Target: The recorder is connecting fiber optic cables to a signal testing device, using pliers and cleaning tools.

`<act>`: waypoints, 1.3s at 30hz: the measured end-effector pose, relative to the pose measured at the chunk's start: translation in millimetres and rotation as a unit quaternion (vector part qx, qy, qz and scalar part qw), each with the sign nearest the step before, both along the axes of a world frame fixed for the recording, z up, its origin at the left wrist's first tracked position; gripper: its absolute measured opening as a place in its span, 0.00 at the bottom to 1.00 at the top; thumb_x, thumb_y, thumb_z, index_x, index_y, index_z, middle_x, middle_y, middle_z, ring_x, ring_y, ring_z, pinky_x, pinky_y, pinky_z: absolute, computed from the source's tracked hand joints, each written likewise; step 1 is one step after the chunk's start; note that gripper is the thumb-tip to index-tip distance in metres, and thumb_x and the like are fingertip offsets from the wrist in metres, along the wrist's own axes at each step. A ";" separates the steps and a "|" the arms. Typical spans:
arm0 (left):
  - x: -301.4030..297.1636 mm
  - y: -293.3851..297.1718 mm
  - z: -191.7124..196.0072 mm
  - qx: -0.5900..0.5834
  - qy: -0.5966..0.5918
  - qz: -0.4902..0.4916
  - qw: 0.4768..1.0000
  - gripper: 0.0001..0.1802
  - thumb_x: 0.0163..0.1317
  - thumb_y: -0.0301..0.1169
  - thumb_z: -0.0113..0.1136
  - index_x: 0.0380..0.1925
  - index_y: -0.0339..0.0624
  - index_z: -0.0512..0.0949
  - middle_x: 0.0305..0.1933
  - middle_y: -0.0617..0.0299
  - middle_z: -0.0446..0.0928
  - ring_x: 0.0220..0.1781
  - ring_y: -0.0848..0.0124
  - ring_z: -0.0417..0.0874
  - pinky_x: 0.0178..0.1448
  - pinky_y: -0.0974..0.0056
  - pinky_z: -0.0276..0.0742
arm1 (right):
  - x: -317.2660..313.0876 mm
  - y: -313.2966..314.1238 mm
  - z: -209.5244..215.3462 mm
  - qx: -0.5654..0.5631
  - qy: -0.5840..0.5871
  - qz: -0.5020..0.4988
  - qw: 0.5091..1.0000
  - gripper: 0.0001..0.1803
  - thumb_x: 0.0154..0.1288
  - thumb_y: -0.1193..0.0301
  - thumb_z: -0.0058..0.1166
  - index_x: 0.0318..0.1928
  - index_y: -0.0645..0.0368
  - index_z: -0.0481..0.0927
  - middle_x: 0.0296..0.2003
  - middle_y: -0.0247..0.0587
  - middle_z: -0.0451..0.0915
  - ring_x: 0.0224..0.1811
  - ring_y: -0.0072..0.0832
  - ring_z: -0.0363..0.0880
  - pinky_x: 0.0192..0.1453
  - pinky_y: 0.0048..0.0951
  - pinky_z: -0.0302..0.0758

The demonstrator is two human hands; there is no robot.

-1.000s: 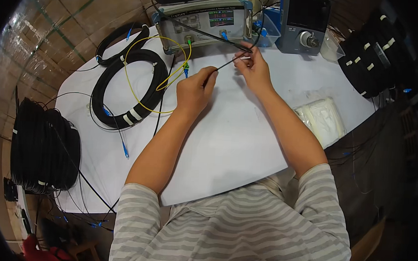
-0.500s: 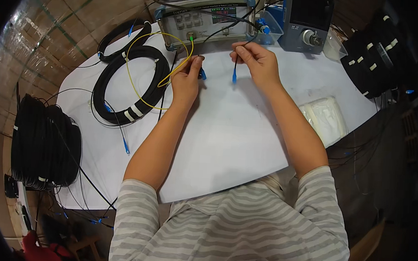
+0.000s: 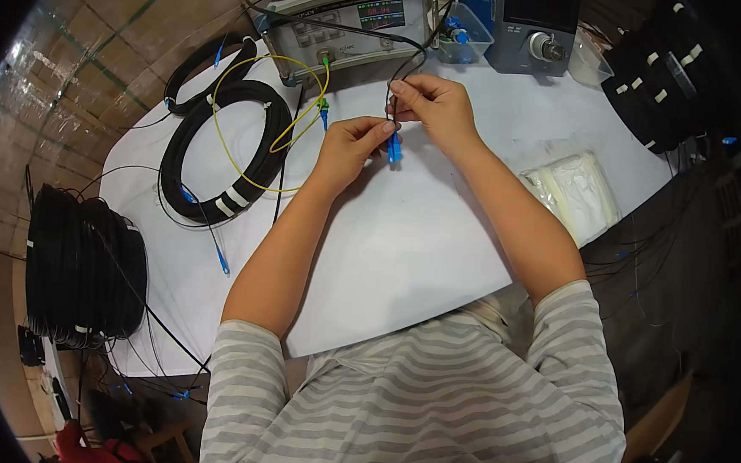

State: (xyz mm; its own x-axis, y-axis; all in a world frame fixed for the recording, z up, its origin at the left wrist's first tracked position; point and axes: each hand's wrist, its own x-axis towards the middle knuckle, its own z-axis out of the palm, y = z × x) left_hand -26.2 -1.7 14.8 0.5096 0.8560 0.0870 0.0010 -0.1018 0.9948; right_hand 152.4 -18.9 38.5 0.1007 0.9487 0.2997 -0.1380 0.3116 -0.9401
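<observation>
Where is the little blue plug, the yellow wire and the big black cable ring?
blue connector (image 3: 394, 151), head view, its body below the fingers
yellow cable (image 3: 227, 151), head view, left side of its loop
black cable coil (image 3: 191, 140), head view, left curve

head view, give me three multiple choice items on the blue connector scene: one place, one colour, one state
1. Where is the small blue plastic connector?
A. between both hands
B. on the floor
C. in the bag

2. What colour is the thin looped cable?
A. red
B. yellow
C. white

3. How is the thick black cable coil?
A. hanging
B. stretched straight
C. lying coiled on the white table

Key: A, the left hand and right hand pinch it; B, yellow throughout; C, it lies wound flat.
</observation>
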 end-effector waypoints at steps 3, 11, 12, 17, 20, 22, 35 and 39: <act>0.0 -3.1 1.0 0.003 0.012 0.001 1.000 0.15 0.65 0.40 0.64 0.39 0.39 0.85 0.31 0.67 0.83 0.29 0.81 0.76 0.33 0.74 0.69 | -2.2 -1.3 -0.9 0.013 -0.029 0.009 0.999 0.12 0.67 0.67 0.60 0.38 0.66 0.82 0.29 0.38 0.82 0.33 0.24 0.83 0.39 0.27 0.86; -0.7 -1.3 -0.7 0.017 0.019 -0.020 0.999 0.15 0.66 0.40 0.63 0.38 0.37 0.84 0.31 0.67 0.83 0.30 0.81 0.77 0.34 0.73 0.70 | 0.3 3.2 -9.5 0.011 -0.058 0.007 0.998 0.13 0.64 0.66 0.63 0.39 0.65 0.84 0.29 0.35 0.83 0.34 0.21 0.82 0.39 0.24 0.82; -0.8 -0.4 -2.8 0.003 -0.001 -0.017 1.000 0.15 0.66 0.39 0.62 0.39 0.37 0.84 0.31 0.66 0.83 0.30 0.81 0.77 0.35 0.74 0.71 | 1.3 3.1 -10.4 0.011 -0.059 0.007 0.998 0.13 0.64 0.66 0.63 0.39 0.65 0.84 0.29 0.35 0.83 0.34 0.21 0.82 0.39 0.24 0.82; -7.0 6.5 -6.8 -0.018 -0.051 0.039 0.998 0.13 0.68 0.36 0.60 0.40 0.36 0.83 0.32 0.63 0.83 0.31 0.80 0.79 0.37 0.74 0.75 | 21.0 7.8 -9.9 -0.043 -0.130 0.074 0.988 0.14 0.63 0.69 0.62 0.46 0.63 0.84 0.33 0.35 0.84 0.38 0.20 0.82 0.44 0.23 0.78; -8.8 10.3 -7.7 -0.033 -0.107 0.083 0.990 0.13 0.68 0.36 0.60 0.40 0.36 0.82 0.33 0.63 0.83 0.31 0.78 0.80 0.35 0.73 0.75 | 55.6 19.0 -11.9 -0.085 -0.160 -0.095 0.979 0.14 0.63 0.67 0.63 0.46 0.61 0.85 0.35 0.33 0.85 0.39 0.19 0.81 0.42 0.22 0.77; -7.8 14.8 -9.6 -0.037 -0.129 0.087 0.987 0.14 0.67 0.36 0.61 0.41 0.35 0.81 0.34 0.62 0.83 0.31 0.77 0.81 0.35 0.73 0.76 | 83.7 30.6 -25.8 -0.083 -0.193 -0.162 0.964 0.14 0.61 0.66 0.63 0.44 0.60 0.85 0.36 0.36 0.86 0.39 0.23 0.82 0.43 0.24 0.77; -9.5 13.2 -11.0 -0.088 -0.157 0.142 0.973 0.14 0.67 0.37 0.61 0.41 0.35 0.81 0.34 0.59 0.83 0.30 0.76 0.82 0.34 0.72 0.80 | 52.8 60.7 -45.7 -0.025 -0.455 -0.275 0.847 0.12 0.58 0.64 0.62 0.42 0.51 0.87 0.41 0.46 0.83 0.43 0.43 0.82 0.50 0.40 0.77; -7.2 12.2 -10.5 -0.092 -0.153 0.137 0.974 0.14 0.67 0.37 0.61 0.41 0.36 0.81 0.34 0.59 0.83 0.31 0.76 0.82 0.35 0.72 0.80 | 49.6 67.9 -37.9 -0.040 -0.502 -0.260 0.824 0.12 0.59 0.64 0.61 0.43 0.49 0.87 0.42 0.44 0.83 0.45 0.44 0.81 0.51 0.41 0.77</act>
State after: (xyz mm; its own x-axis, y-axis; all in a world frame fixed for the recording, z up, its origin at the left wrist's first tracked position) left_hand -33.4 10.5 4.4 0.2344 0.9716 0.0317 -0.2974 0.0406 0.9539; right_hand 202.1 49.0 0.7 0.2390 0.8762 0.4186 0.8549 0.0145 -0.5185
